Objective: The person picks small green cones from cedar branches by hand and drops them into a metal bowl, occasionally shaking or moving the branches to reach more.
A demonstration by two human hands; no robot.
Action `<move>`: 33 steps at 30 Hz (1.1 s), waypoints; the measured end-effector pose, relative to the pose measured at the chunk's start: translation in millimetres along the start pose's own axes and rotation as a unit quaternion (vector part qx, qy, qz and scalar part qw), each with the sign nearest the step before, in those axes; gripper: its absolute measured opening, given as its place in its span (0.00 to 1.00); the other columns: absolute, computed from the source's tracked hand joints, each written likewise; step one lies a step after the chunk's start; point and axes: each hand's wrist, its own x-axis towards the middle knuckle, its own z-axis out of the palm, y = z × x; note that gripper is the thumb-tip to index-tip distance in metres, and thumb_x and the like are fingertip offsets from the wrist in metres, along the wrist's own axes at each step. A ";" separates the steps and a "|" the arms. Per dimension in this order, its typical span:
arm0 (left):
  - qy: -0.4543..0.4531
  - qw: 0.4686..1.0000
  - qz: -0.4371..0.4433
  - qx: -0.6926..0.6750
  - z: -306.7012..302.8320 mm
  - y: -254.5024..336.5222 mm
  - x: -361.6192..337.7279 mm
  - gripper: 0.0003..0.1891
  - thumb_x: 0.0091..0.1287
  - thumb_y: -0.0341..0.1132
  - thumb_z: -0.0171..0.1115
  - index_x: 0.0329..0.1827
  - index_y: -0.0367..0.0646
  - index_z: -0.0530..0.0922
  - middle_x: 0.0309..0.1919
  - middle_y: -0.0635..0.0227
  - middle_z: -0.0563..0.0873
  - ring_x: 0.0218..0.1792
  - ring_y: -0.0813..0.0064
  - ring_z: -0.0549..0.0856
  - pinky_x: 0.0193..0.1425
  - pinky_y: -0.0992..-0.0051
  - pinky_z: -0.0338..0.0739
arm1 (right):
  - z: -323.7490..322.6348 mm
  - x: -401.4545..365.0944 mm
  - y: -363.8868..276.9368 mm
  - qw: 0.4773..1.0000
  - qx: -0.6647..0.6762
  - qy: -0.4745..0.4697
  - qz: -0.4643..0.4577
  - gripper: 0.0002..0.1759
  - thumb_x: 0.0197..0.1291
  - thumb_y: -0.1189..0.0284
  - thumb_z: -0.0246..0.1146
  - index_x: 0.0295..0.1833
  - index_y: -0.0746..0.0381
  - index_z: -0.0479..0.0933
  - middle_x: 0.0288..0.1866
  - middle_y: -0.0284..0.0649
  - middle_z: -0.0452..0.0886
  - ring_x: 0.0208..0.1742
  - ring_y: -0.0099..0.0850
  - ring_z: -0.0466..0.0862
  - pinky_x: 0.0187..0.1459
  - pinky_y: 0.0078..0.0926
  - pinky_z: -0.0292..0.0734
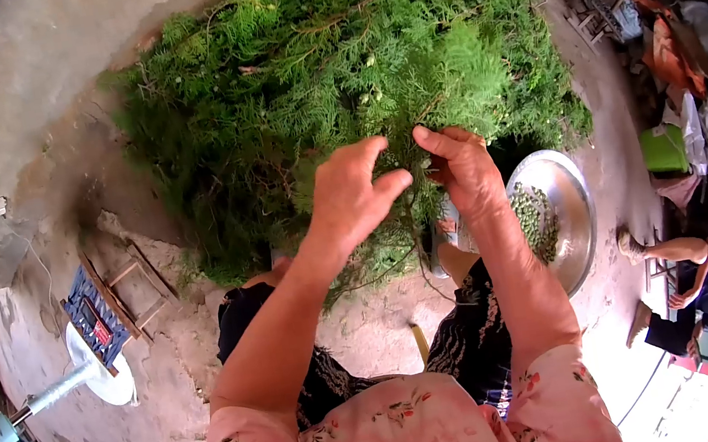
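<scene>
A large heap of green, feathery evergreen branches (pixel 324 71) lies in front of me. Over its near edge, my right hand (pixel 466 171) pinches a leafy evergreen sprig (pixel 468 69) between thumb and fingers. My left hand (pixel 350 194) is just beside it, thumb and forefinger apart, with nothing visible between them. Close to my right forearm stands a wide metal basin (pixel 576 239), partly hidden by the arm. Small green cones or berries (pixel 535 218) cover part of its bottom.
To the left stand a small stool with a woven seat (pixel 100 315) and a white fan (pixel 85 367) on the floor. Another person (pixel 696 272) sits at the right. Bags and a green container (pixel 664 150) line the right wall. My knees flank the near branches.
</scene>
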 end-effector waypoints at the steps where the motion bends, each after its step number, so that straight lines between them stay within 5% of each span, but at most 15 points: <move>1: -0.025 0.999 0.035 -0.025 4.2 -3.6 2.0 0.24 0.51 0.43 0.68 0.45 0.35 0.75 0.41 0.51 0.81 0.43 0.54 0.80 0.48 0.65 0.74 | 3.1 -0.8 0.4 1.000 0.027 0.004 -0.011 0.17 0.43 0.62 0.72 0.30 0.65 0.77 0.25 0.34 0.77 0.25 0.22 0.74 0.26 0.21 0.70; 5: -0.026 0.997 0.053 -0.042 14.8 -1.1 0.2 0.17 0.53 0.36 0.67 0.37 0.31 0.73 0.29 0.57 0.79 0.30 0.64 0.79 0.34 0.68 0.72 | 9.7 -16.9 -5.8 0.993 0.116 -0.003 -0.032 0.12 0.50 0.67 0.68 0.29 0.64 0.77 0.23 0.32 0.77 0.24 0.21 0.74 0.29 0.19 0.70; 8: 0.012 0.984 -0.039 -0.174 13.6 1.2 2.0 0.11 0.50 0.33 0.64 0.27 0.35 0.71 0.20 0.57 0.76 0.21 0.62 0.76 0.27 0.67 0.70 | 8.6 -17.3 -3.4 0.985 0.165 -0.032 -0.039 0.13 0.53 0.66 0.66 0.33 0.66 0.76 0.27 0.35 0.78 0.28 0.22 0.76 0.32 0.20 0.72; 10: -0.007 0.942 -0.114 -0.315 8.8 -3.6 4.9 0.08 0.51 0.29 0.60 0.25 0.35 0.70 0.16 0.63 0.72 0.19 0.79 0.70 0.24 0.75 0.67 | 10.6 -18.5 -6.2 0.974 0.216 -0.049 -0.049 0.17 0.54 0.65 0.65 0.41 0.69 0.74 0.33 0.37 0.78 0.32 0.24 0.77 0.37 0.21 0.74; 12: 0.004 0.951 -0.109 -0.289 3.3 -2.8 6.3 0.08 0.53 0.28 0.58 0.23 0.35 0.68 0.15 0.69 0.68 0.21 0.86 0.64 0.22 0.79 0.63 | 12.8 -25.0 -9.9 0.981 0.184 -0.051 -0.036 0.18 0.54 0.70 0.65 0.46 0.69 0.71 0.38 0.38 0.78 0.36 0.24 0.77 0.40 0.21 0.75; 14: 0.021 0.959 -0.088 -0.268 1.7 -2.0 6.2 0.08 0.56 0.27 0.60 0.23 0.38 0.70 0.16 0.80 0.67 0.21 0.90 0.62 0.21 0.83 0.57 | 16.4 -22.7 -0.1 0.985 0.072 -0.050 -0.149 0.15 0.53 0.74 0.65 0.45 0.68 0.73 0.36 0.36 0.78 0.37 0.23 0.77 0.41 0.20 0.75; 24: 0.020 0.972 -0.065 -0.224 7.0 6.1 6.1 0.11 0.61 0.30 0.56 0.24 0.38 0.63 0.16 0.76 0.62 0.22 0.86 0.62 0.22 0.79 0.59 | 22.0 -21.8 -0.8 0.981 0.047 -0.113 -0.149 0.16 0.50 0.77 0.66 0.46 0.67 0.76 0.38 0.35 0.80 0.37 0.19 0.75 0.41 0.17 0.73; 30: 0.021 0.991 0.063 -0.113 14.1 0.3 7.3 0.10 0.64 0.29 0.53 0.27 0.36 0.63 0.16 0.69 0.64 0.20 0.80 0.64 0.22 0.76 0.62 | 15.8 -14.7 -0.8 0.983 0.004 -0.099 -0.154 0.10 0.53 0.75 0.65 0.39 0.68 0.77 0.29 0.33 0.79 0.30 0.16 0.74 0.33 0.14 0.71; 33: 0.017 0.993 0.038 -0.110 9.1 5.5 6.6 0.09 0.61 0.30 0.56 0.27 0.35 0.68 0.14 0.56 0.70 0.15 0.65 0.70 0.21 0.67 0.65 | 16.5 -15.4 1.6 0.989 0.033 -0.096 -0.112 0.08 0.58 0.71 0.61 0.34 0.67 0.76 0.25 0.31 0.76 0.26 0.17 0.72 0.30 0.16 0.69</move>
